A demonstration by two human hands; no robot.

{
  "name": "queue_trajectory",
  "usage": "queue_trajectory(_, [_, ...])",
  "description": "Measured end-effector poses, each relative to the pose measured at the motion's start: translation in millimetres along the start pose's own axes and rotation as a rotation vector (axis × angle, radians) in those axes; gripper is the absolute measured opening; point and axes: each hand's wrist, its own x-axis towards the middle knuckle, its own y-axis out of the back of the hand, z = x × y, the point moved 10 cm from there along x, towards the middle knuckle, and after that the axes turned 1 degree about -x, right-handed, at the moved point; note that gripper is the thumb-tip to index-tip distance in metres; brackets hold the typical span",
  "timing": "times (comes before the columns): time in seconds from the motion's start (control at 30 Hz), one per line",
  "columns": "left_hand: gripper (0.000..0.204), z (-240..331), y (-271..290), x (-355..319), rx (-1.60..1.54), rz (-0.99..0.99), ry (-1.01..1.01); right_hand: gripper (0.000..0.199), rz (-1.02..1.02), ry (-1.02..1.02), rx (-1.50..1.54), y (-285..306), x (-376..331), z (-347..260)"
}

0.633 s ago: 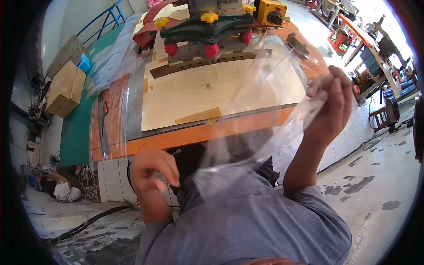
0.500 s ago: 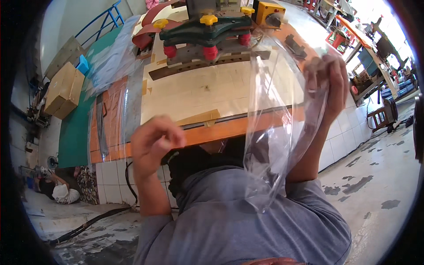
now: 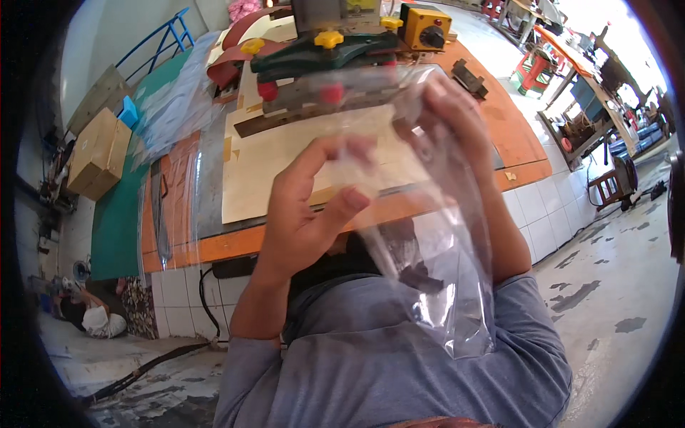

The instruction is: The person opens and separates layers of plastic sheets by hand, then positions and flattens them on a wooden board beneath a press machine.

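Observation:
In front of my chest hangs a folded piece of clear plastic film (image 3: 464, 285), its lower corner near my grey shirt. My right hand (image 3: 457, 118) grips its upper end, with the fingers curled over the film. My left hand (image 3: 307, 214) is raised at the film's left side, thumb and fingers apart. Its fingertips are blurred, and whether they touch the film is unclear. Below both hands lies a pale cream board (image 3: 264, 178) on the orange worktable (image 3: 221, 248).
Beyond the board stands a press head with a green bracket (image 3: 328, 53), yellow knobs and red feet. A yellow control box (image 3: 424, 28) sits at its right. On the left are clear sheets (image 3: 168, 107) and a cardboard box (image 3: 98, 153). Another person (image 3: 100, 314) is far left.
My right hand has moved left and inward, bringing the plastic film with it. The left hand has risen toward the film, and its fingers have spread from a curl.

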Motion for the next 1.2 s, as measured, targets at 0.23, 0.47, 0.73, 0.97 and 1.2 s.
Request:
queue_trajectory(0.23, [0.030,8.5,12.2,-36.8,-0.246,-0.248,0.176,0.042,-0.307,-0.057,-0.276,-43.5,-29.2,25.7])
queue_trajectory(0.47, [0.022,30.7,86.2,-80.3,-0.827,0.041,0.065,0.062,-0.529,0.087,-0.618,-32.1,-68.8,-6.2])
queue_trajectory(0.73, [0.026,55.1,141.1,-122.6,-0.203,0.964,-0.113,0.070,-0.398,0.114,-0.099,17.2,-122.2,-29.0])
queue_trajectory(0.97, [0.054,43.1,126.6,-114.0,-0.235,0.666,-0.129,0.029,-0.129,0.033,-0.363,32.5,-117.4,-8.2])
queue_trajectory(1.2, [0.064,69.9,55.5,-101.3,-1.001,-0.345,-0.289,0.027,0.183,0.124,-0.355,41.3,-120.2,-12.6])
